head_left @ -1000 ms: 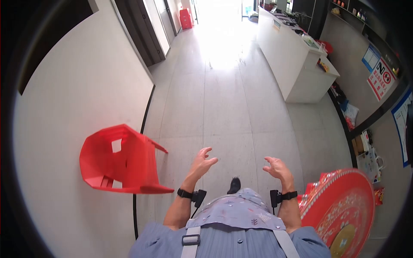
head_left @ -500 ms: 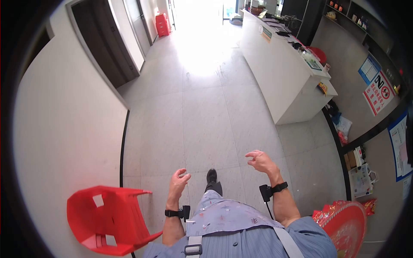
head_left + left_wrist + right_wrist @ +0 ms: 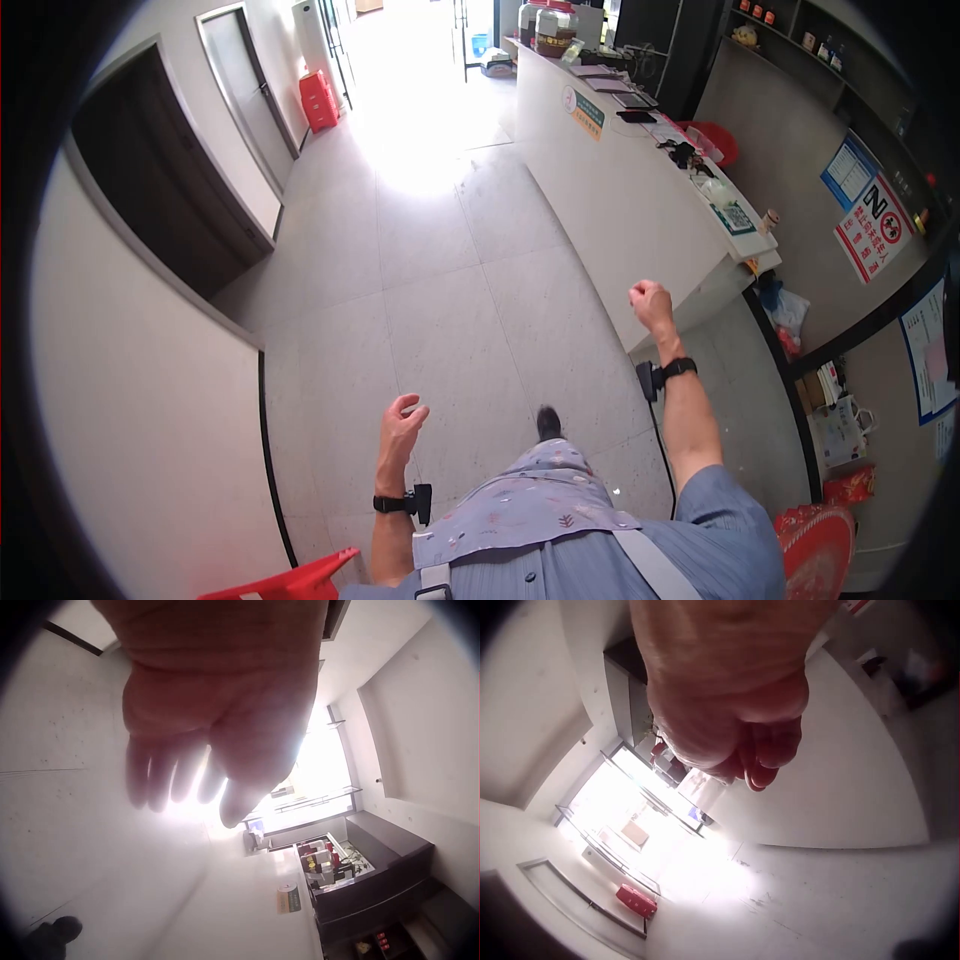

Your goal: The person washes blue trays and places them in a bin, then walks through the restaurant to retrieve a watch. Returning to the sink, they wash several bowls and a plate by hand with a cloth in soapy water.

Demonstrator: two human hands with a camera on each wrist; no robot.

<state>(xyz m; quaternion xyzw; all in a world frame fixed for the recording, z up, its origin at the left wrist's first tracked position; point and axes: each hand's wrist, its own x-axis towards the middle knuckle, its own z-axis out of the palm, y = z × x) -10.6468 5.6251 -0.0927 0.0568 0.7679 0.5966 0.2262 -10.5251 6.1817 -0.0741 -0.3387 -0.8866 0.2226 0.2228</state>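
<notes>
**Empty-handed beside a long, smooth white counter**

Seen from the head camera, over pale grey floor tiles: at left, the bare left hand, raised with fingers relaxed and thumb apart, grasping nothing; at right and farther forward, the bare right hand, fingers loosely curled toward the palm, likewise holding nothing. Beyond the right hand, the counter, running away along the right side of the floor; in outline, right hand overlapping its front panel, with the intervening gap hard to judge. On the counter top, a clear jar with a red lid at the far end and a green-and-white card printed with a square code at the near end. On each wrist, a black strap bearing a small camera. Between the forearms, a pale lilac patterned apron and, just ahead, a black shoe. At lower left, cut by the frame, part of a red plastic chair; at lower right, a red round-edged object. Along the left wall, a dark brown door.
</notes>
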